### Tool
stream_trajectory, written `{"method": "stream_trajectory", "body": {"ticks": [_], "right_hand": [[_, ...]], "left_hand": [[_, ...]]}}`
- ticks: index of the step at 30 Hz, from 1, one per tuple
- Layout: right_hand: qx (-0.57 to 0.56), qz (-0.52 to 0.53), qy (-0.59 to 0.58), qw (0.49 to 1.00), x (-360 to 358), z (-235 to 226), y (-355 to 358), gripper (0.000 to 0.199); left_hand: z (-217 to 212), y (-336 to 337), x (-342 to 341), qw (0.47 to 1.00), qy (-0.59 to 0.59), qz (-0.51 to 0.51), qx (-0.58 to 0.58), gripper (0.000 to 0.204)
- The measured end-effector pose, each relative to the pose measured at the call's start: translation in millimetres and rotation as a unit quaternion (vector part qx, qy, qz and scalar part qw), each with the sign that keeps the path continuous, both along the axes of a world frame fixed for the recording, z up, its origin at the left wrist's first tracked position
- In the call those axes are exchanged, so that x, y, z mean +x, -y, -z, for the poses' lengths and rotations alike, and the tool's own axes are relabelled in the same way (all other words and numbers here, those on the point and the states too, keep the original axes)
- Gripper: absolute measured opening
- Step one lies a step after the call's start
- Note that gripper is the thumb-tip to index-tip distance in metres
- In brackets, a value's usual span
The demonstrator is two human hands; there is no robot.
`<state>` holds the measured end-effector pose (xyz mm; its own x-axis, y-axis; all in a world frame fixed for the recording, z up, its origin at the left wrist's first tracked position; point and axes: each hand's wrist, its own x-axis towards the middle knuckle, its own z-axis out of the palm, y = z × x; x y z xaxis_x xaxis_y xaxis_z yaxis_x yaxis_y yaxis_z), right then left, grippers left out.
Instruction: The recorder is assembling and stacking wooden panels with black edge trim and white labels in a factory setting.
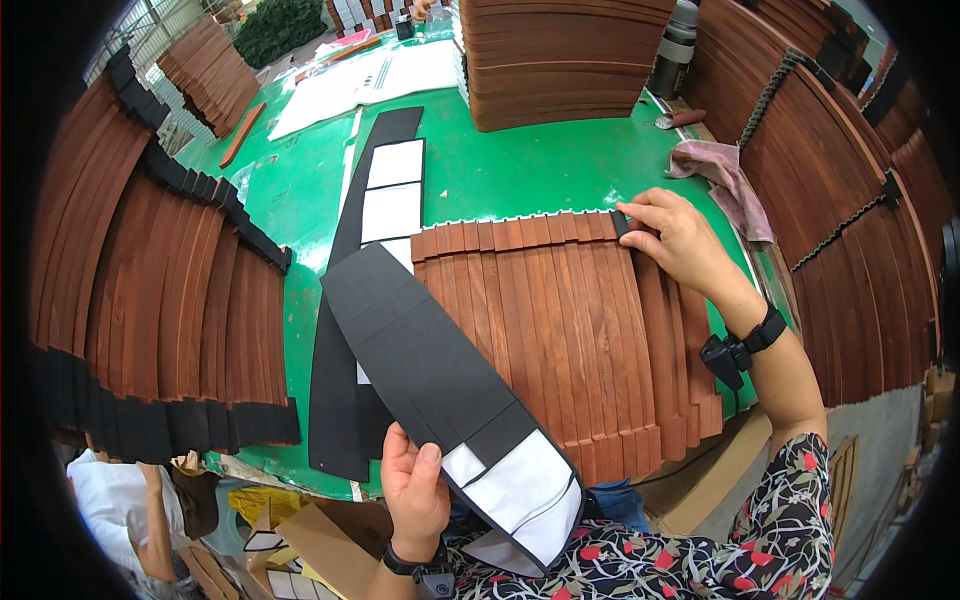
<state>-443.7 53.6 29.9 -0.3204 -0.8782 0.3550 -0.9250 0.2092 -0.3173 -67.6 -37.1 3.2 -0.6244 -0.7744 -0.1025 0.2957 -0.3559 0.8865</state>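
Note:
A row of reddish-brown wooden slats [540,330] lies side by side on the green table [530,165] in front of me. At its far right corner my right hand [678,240] pinches a small black pad [621,227] against a slat's end, thumb and forefinger on either side. My left hand [415,497] grips the edge of a long black sheet of pads [425,350] between thumb and fingers. That sheet slants over the left part of the slats, and its near end shows white backing squares. Another black-and-white pad sheet [338,410] lies flat on the table beneath it.
Slats with black ends [150,290] are stacked at the left. A tall slat stack [570,65] stands at the back, near a bottle [676,50]. A pink cloth [715,180] hangs by the right edge, beside more stacked slats [840,240]. Another person [125,510] is at lower left.

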Motion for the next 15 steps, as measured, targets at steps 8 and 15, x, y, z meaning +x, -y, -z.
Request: {"method": "stream_trajectory", "body": {"ticks": [8,15], "right_hand": [[0.01,0.009,0.002,1.0,0.9,0.2,0.4,0.035],[0.015,0.017,-0.048,0.999,7.1,-1.0,1.1,0.035]], "left_hand": [[-5.5,-1.3,-1.7,1.0,0.002,-0.01,0.012,0.043],[-1.4,-1.8,0.3,1.0,-0.001,-0.008,0.0,0.044]]}}
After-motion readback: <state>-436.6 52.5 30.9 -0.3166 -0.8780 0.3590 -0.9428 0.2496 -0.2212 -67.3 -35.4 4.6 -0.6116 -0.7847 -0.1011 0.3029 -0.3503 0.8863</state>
